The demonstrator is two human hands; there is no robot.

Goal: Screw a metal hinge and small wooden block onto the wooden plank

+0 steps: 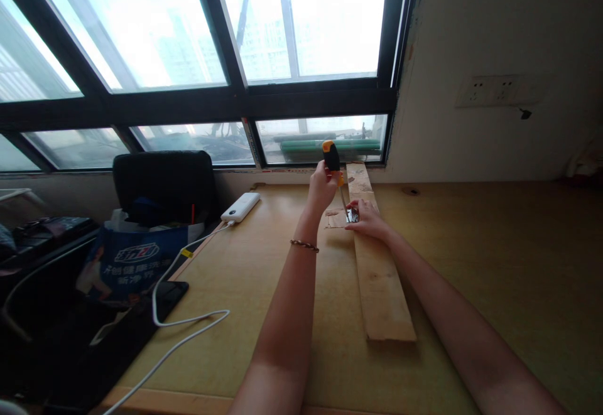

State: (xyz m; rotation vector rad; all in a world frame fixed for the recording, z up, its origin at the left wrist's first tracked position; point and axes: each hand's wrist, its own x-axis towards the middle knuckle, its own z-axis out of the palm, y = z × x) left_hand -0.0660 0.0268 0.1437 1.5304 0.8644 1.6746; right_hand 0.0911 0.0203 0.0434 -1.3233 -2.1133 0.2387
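Left hand point(323, 184) closed round screwdriver point(331, 156), slanting down rightward; right hand point(370, 220), half-curled, pinches metal piece point(352, 215) at its left.

The left hand point(324, 188) grips a screwdriver point(331, 155), the right point(368, 219) a metal piece point(352, 215).

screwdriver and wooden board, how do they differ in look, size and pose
Colour: the screwdriver has a black and yellow-orange handle, while the board is pale wood. Pose: the screwdriver points tip-down in the left hand; the board lies on the table. Size: the board is longer and much wider than the screwdriver. Both are longer than they are wide.
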